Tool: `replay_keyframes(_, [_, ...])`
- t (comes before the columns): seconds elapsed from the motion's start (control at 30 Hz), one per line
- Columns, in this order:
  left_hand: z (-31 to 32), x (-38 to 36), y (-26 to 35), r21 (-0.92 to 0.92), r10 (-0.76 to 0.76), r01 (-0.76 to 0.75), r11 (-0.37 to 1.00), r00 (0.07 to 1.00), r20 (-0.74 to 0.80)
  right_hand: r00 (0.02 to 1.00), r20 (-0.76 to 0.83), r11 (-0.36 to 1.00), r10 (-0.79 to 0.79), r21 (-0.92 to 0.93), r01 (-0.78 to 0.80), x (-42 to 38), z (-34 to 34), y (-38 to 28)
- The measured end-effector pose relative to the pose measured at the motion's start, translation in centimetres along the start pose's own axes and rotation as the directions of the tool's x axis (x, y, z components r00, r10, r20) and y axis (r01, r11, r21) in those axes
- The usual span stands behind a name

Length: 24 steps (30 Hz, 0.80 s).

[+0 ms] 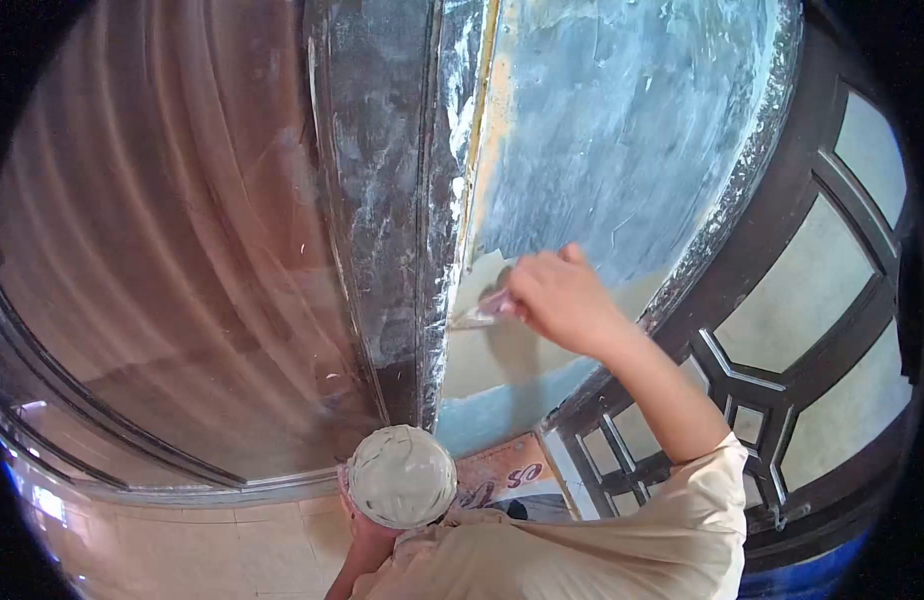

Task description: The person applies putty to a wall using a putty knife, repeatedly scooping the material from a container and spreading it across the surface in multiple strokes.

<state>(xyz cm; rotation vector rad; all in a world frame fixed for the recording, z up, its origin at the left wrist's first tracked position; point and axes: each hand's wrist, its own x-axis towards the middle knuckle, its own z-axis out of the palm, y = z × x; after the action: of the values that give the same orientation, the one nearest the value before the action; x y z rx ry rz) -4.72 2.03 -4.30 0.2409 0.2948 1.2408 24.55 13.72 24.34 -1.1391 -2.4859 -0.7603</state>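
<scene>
My right hand [557, 295] is closed around a small paintbrush [494, 304] with a pinkish handle, its pale tip at the left edge of the wall panel. Around it lies a band of fresh beige paint [527, 360], ragged at its upper edge and bordered by the bluish-grey wall [602, 140]. Low in the view, my left hand [367, 525] grips a round tub of off-white paint [402, 478] from the side and below. The paint in it looks thick and rippled, and most of my left fingers are hidden behind the tub.
A dark, paint-smeared wooden frame [382, 200] runs beside the panel. Left of it is a glossy brown glazed surface [182, 220]. A dark door with pale panes [802, 280] stands on the right. Printed sheeting [517, 475] lies at the wall's foot, near the tiled floor [192, 540].
</scene>
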Motion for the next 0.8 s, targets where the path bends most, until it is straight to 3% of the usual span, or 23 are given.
replay_keyframes(0.13, [-0.5, -0.3, 0.2, 0.006, -0.001, 0.001, 1.000, 1.000, -0.014, 0.998, 0.014, 0.985, -0.063, -0.160, 0.064, 1.1, 1.4, 1.5])
replay_keyframes(0.2, [-0.5, -0.2, 0.1, 0.011, -0.012, 0.012, 1.000, 1.000, -0.023, 0.984, -0.162, 0.968, 0.070, -0.229, -0.106, 3.0, -2.0, 2.4])
replay_keyframes(0.23, [-0.4, -0.1, 0.1, 0.013, -0.017, 0.017, 1.000, 0.999, -0.027, 0.984, -0.159, 0.968, 0.073, -0.227, -0.109, 3.2, -3.9, 2.1])
replay_keyframes(0.3, [-0.2, 0.3, 0.1, 0.017, -0.025, 0.026, 1.000, 0.999, -0.036, 0.928, -0.364, 0.945, 0.083, -0.267, -0.190, 3.4, -6.8, 1.8])
replay_keyframes(0.4, [0.2, 0.8, 0.2, 0.022, -0.036, 0.037, 0.999, 0.998, -0.049, 0.958, -0.285, 0.951, 0.032, -0.287, -0.117, 2.0, -5.6, 0.5])
replay_keyframes(0.43, [0.3, 1.0, 0.2, 0.025, -0.039, 0.041, 0.999, 0.998, -0.051, 0.983, -0.181, 0.975, 0.014, -0.214, -0.053, 1.2, -4.1, -0.2])
replay_keyframes(0.5, [0.3, 1.0, 0.2, 0.028, -0.044, 0.046, 0.999, 0.997, -0.056, 0.988, -0.143, 0.978, -0.051, -0.207, 0.020, -0.8, 1.7, -0.6])
replay_keyframes(0.57, [0.5, 1.1, -0.4, 0.034, -0.044, 0.046, 0.998, 0.997, -0.060, 0.987, -0.110, 0.976, -0.118, -0.197, 0.095, -0.6, 3.0, -0.5])
replay_keyframes(0.73, [0.2, 1.2, -0.4, 0.046, -0.061, 0.064, 0.997, 0.995, -0.079, 0.954, -0.295, 0.927, 0.059, -0.338, -0.162, 3.7, -2.4, 1.7])
replay_keyframes(0.8, [-0.3, 1.4, -0.7, -0.064, -0.119, 0.114, 0.991, 0.989, -0.089, 0.934, -0.350, 0.912, 0.073, -0.356, -0.205, 4.8, -5.0, 2.7])
